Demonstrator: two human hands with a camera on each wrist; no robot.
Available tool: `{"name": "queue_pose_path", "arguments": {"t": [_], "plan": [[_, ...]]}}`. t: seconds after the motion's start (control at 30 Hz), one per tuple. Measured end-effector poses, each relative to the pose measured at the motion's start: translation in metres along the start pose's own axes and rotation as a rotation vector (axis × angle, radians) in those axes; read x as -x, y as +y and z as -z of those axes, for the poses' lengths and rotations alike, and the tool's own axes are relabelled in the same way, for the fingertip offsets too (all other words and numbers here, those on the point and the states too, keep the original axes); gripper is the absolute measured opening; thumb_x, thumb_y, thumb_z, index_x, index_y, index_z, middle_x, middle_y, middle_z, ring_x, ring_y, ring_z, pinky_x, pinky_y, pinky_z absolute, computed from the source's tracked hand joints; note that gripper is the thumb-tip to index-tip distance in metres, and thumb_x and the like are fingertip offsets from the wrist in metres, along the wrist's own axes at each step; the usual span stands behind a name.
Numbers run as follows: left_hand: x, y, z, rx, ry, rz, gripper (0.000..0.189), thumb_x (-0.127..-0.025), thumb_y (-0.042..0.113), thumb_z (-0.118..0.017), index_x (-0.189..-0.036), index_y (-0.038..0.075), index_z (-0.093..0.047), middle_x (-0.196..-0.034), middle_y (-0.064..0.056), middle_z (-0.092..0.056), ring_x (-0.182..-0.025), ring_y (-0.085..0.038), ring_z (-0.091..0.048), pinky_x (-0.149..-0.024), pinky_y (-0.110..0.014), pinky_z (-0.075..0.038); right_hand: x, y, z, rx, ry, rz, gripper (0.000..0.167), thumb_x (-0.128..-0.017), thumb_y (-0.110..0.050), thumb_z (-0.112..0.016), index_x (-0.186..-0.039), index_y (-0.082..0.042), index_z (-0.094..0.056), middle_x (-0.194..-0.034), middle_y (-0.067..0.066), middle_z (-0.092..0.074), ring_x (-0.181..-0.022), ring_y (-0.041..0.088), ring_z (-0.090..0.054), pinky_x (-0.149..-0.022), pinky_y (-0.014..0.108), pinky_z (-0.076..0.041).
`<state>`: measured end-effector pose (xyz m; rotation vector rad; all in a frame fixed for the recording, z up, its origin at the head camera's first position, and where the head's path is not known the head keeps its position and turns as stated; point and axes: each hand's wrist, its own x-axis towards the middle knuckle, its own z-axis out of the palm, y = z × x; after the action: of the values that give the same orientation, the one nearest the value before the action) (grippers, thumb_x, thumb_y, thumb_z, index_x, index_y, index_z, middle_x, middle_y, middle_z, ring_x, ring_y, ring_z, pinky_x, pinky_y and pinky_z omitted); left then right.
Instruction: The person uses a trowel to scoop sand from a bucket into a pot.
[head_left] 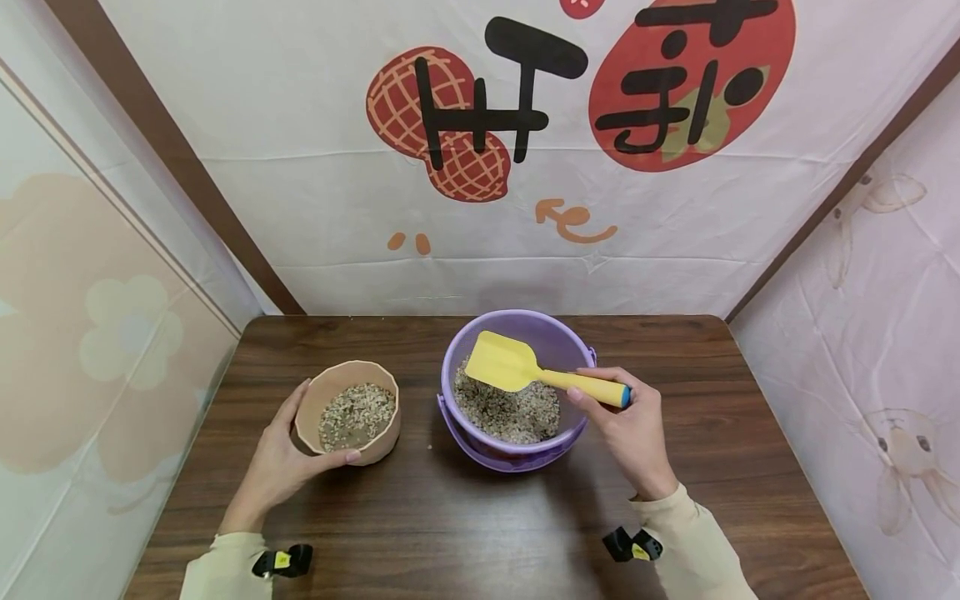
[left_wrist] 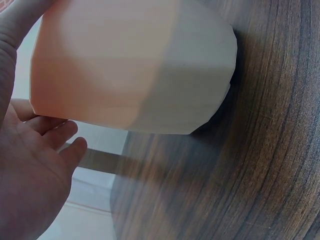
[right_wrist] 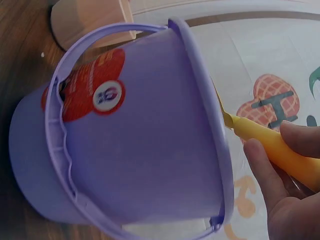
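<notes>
A yellow toy shovel [head_left: 504,362] lies level over the mouth of a purple bucket [head_left: 483,450], its blade bare of grit. By its blue-tipped handle [right_wrist: 272,145], my right hand [head_left: 628,425] grips it at the bucket's right rim. Speckled grit [head_left: 517,412] covers the bottom of the bucket. On the left, my left hand [head_left: 281,458] holds a peach faceted pot [head_left: 386,442], thumb at the near rim and fingers round the far left side. More grit [head_left: 356,417] sits inside this pot. In the left wrist view, the pot's wall [left_wrist: 135,65] fills the top, hiding its contents.
Both containers stand on a dark wooden table [head_left: 480,533]. The bucket's handle [right_wrist: 57,145] hangs down on its near side. A white printed curtain [head_left: 322,208] rises behind the table's back edge, with pale curtains at both sides. A tiny crumb [head_left: 430,447] lies between the containers.
</notes>
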<state>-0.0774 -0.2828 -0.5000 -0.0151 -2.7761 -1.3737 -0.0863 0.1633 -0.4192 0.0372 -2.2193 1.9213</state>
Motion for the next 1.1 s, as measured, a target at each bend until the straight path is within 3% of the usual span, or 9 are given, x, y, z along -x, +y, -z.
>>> {"name": "queue_pose_path", "arguments": {"t": [0.47, 1.1], "plan": [[0.0, 0.001, 0.001, 0.0, -0.007, 0.014, 0.132, -0.064, 0.035, -0.099, -0.165, 0.019, -0.015, -0.16, -0.024, -0.03, -0.139, -0.046, -0.035, -0.105, -0.067, -0.034, 0.003, 0.01, 0.02, -0.079, 0.088, -0.03, 0.034, -0.082, 0.003, -0.082, -0.113, 0.011, -0.07, -0.097, 0.015, -0.073, -0.084, 0.016, -0.066, -0.07, 0.025, -0.058], [0.0, 0.002, 0.002, -0.02, -0.007, 0.006, 0.133, -0.063, 0.034, -0.099, -0.165, 0.017, -0.015, -0.159, -0.026, -0.031, -0.139, -0.047, -0.037, -0.104, -0.066, -0.036, 0.003, 0.012, 0.022, -0.101, 0.085, -0.034, 0.034, -0.083, 0.003, -0.082, -0.113, 0.012, -0.069, -0.098, 0.016, -0.073, -0.085, 0.017, -0.068, -0.071, 0.026, -0.059]]}}
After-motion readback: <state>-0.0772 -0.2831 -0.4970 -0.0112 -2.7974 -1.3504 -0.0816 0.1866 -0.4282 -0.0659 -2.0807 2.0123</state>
